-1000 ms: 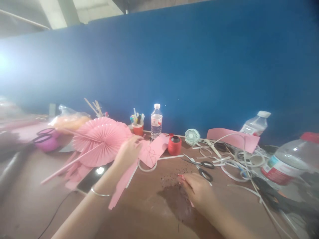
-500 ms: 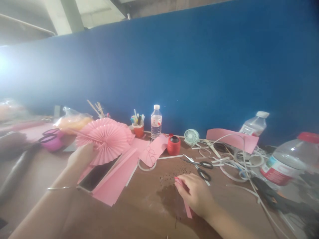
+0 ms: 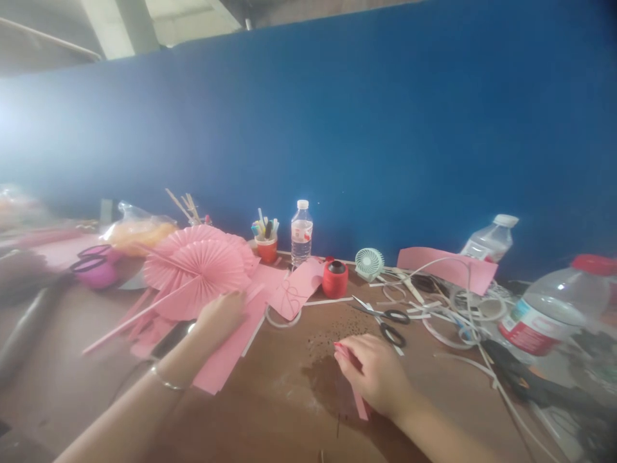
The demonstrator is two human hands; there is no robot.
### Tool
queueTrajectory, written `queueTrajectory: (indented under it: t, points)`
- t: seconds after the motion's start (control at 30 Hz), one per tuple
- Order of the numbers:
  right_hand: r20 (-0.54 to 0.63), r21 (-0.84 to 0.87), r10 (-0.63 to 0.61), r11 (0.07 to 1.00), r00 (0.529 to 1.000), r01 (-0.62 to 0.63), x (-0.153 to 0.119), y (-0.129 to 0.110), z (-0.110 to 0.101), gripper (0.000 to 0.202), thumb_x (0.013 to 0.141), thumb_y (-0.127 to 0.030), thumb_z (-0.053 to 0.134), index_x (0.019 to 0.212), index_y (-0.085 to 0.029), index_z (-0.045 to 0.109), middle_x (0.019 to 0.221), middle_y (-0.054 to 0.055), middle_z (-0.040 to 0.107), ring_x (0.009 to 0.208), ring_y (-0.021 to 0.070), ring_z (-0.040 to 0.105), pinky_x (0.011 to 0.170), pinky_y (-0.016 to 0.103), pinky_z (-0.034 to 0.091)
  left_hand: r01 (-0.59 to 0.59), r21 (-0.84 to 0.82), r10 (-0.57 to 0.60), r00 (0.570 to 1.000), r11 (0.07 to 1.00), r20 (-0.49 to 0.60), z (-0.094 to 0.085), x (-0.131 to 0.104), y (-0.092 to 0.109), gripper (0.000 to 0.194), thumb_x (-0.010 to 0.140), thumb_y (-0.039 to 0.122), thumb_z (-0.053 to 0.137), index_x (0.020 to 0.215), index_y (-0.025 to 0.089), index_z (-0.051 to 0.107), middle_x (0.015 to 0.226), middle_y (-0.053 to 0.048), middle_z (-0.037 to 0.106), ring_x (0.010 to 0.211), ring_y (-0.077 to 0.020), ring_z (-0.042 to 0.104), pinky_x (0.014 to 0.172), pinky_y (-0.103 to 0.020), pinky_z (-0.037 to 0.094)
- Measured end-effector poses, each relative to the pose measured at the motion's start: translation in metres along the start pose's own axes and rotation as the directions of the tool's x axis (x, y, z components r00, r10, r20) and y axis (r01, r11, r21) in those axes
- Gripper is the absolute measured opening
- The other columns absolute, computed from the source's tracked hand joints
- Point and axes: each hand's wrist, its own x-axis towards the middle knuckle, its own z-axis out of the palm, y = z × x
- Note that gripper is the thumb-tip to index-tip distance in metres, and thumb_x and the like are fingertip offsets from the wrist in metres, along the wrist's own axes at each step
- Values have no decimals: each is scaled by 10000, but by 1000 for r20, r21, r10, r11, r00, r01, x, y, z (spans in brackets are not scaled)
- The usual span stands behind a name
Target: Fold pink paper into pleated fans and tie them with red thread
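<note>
My right hand (image 3: 371,363) is closed round a narrow pink paper strip (image 3: 359,405), whose lower end sticks out below the fist; a small red bit shows at the fingertips. My left hand (image 3: 222,316) is over folded pink paper (image 3: 226,360), by the lower right side of a pleated pink paper fan (image 3: 212,270). Its fingers are blurred and partly hidden, so their grip does not show. The fan lies on the pile with its pink stick (image 3: 120,326) pointing down left. Part of a dark phone (image 3: 168,341) shows beneath the left forearm.
Black-handled scissors (image 3: 385,315) lie open beyond my right hand, near a red spool-like object (image 3: 335,280). A water bottle (image 3: 301,238), a pen cup (image 3: 267,247) and a small fan (image 3: 369,263) stand along the blue wall. Tangled white strips (image 3: 448,315) and a large bottle (image 3: 549,321) are at right.
My left hand has left the fan's left side and moved right onto the pink paper. The fan's stick now shows bare, pointing down left. My right hand keeps the strip, almost still.
</note>
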Motion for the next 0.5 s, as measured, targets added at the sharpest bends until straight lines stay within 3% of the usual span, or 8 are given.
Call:
queueTrajectory:
  t: [0.1,0.23,0.3,0.4,0.5]
  points:
    - [-7,8,-2,1000,1000,2,0,0,-1,182,848,-245,421,734,-204,557,643,-9,580,633,149,503,624,265,280,-10,48,8,999,999,36,9,-2,8,237,771,134,451,975,109,569,928,-136,610,894,-255,573,803,-358,401]
    - [-14,10,-1,1000,1000,2,0,0,-2,187,846,-245,422,708,-202,542,637,-9,574,631,147,499,624,262,277,-32,63,30,999,997,27,-6,-1,22,266,796,187,431,1028,115,536,971,-136,580,912,-266,556,800,-368,393]
    - [4,-1,0,1000,1000,0,1,1,0,212,845,-255,423,662,-197,512,615,-11,557,613,143,490,608,259,271,-87,-1,87,996,996,0,-10,2,43,306,794,264,458,1072,148,514,1023,-127,558,974,-275,525,830,-372,372]
    - [39,-13,-6,1000,999,7,2,1,4,227,851,-275,420,653,-195,498,620,-9,556,618,142,494,599,257,265,-124,-122,128,992,985,20,-3,12,85,373,750,308,519,1100,179,494,1042,-115,553,971,-267,530,834,-357,366]
    - [45,-11,-29,1000,999,30,0,1,5,209,858,-277,413,697,-199,519,651,-5,574,652,144,507,623,258,268,-90,-194,92,996,977,-2,11,32,117,696,642,345,633,1252,171,345,1222,-176,442,1061,-329,476,835,-395,361]
